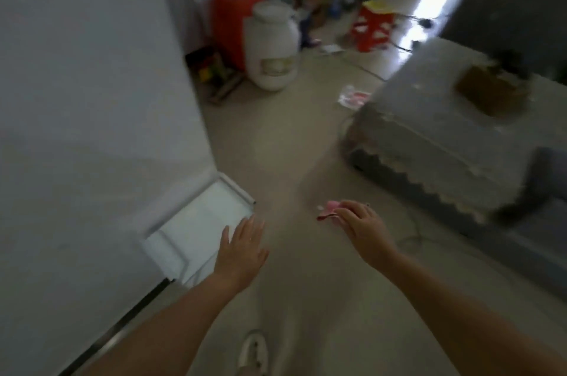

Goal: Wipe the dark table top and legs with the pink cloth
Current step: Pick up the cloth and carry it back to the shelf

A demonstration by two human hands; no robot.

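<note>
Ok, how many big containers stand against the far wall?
2: a white lidded jar in front, a red canister behind it, on its left. Clutter may hide more.

A pale grey wall (86,99) fills the left side, ending at a corner above a beige floor (276,145). Against the far wall stand a red canister (228,23) and a white plastic jug (271,47), with a red stool (372,29) further right. A grey sofa (429,130) with a lace-edged cover lines the right. Bright daylight glares off the floor at the top right.
</note>
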